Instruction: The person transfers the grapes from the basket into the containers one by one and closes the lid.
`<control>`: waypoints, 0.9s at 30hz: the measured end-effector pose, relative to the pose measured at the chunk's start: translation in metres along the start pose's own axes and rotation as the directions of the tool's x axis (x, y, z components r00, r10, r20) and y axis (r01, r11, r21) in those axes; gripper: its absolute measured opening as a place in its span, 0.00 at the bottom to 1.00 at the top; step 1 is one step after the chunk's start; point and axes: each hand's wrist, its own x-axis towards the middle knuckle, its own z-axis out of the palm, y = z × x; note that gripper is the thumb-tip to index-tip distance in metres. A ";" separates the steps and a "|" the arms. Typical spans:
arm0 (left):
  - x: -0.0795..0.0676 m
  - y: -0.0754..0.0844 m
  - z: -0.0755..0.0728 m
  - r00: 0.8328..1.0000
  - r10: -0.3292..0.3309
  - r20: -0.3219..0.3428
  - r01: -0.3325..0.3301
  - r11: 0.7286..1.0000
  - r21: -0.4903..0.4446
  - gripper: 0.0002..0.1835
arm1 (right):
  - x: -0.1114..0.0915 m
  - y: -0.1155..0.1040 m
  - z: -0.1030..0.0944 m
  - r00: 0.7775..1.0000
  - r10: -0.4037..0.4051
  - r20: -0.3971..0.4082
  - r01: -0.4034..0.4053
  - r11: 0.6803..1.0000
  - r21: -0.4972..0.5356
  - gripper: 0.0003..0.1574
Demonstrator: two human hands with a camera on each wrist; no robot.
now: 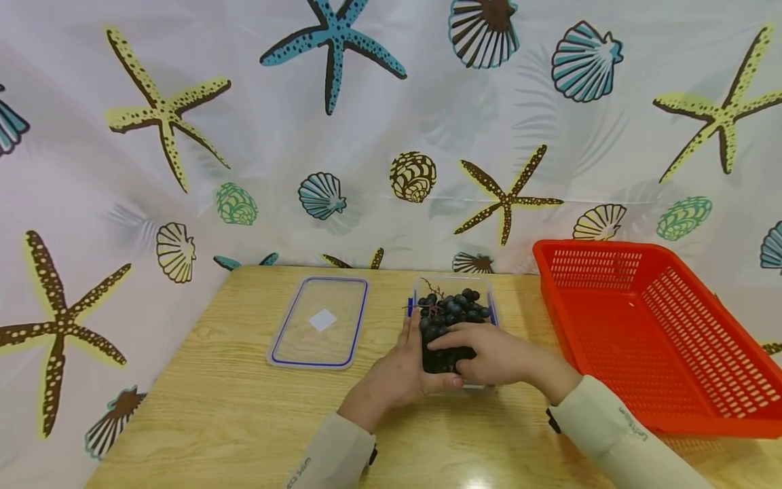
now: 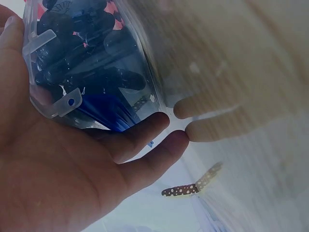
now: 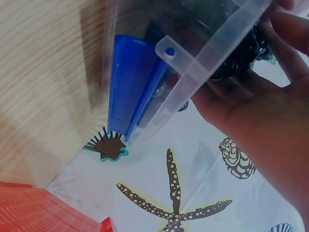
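Note:
A bunch of dark grapes with bare stems fills a clear plastic container with blue side flaps. My left hand braces the container's near left corner, its fingers along the left side and its thumb across the front. In the left wrist view, two straight fingers of it extend beside a blue flap. My right hand reaches over the near right rim and holds grapes between curved fingers and thumb. The right wrist view shows these fingers against the grapes, above the right blue flap.
A clear lid with a blue seal and a white label lies flat to the left of the container. At the right stands a large red plastic basket. Behind the wooden table hangs a curtain printed with starfish and shells.

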 end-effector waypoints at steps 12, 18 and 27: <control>0.000 0.000 0.000 1.000 0.015 0.001 -0.015 0.999 0.033 0.71 | 0.007 -0.002 0.004 0.992 0.121 0.023 -0.122 0.988 0.092 0.47; 0.000 0.000 0.000 1.000 0.006 0.000 -0.006 1.000 0.030 0.72 | 0.010 -0.004 0.000 0.991 0.130 0.000 -0.130 0.988 0.081 0.31; -0.002 0.001 -0.001 1.000 -0.001 0.017 0.001 1.000 -0.003 0.72 | 0.022 -0.006 0.004 0.997 0.078 0.005 -0.078 0.995 0.056 0.17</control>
